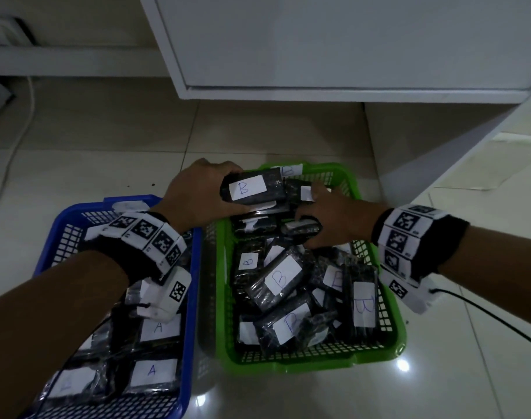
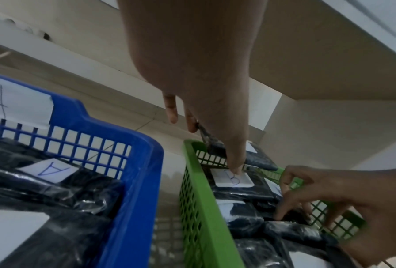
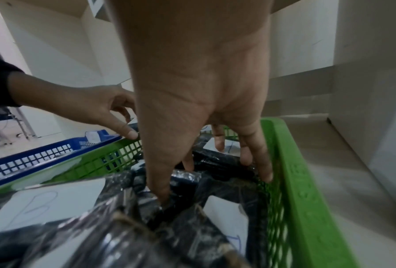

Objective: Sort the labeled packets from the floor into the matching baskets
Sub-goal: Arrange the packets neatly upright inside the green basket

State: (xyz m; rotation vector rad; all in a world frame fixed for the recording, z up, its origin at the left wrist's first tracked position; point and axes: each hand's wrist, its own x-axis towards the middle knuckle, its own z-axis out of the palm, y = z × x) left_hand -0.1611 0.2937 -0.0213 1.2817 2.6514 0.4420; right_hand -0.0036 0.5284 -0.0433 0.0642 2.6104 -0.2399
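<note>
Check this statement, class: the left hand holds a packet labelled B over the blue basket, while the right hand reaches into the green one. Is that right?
Not quite. The left hand holds the packet labelled B over the green basket, not the blue basket, as the head view shows. The right hand does reach into the green one.

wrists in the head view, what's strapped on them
Each bare forearm ends in a black wristband wrapped with white square tiles printed with black-and-white fiducial markers. Under each wrist hangs a small white camera box bearing one more marker; a thin black cable trails from the right one. No sleeves, gloves or rings show.
</note>
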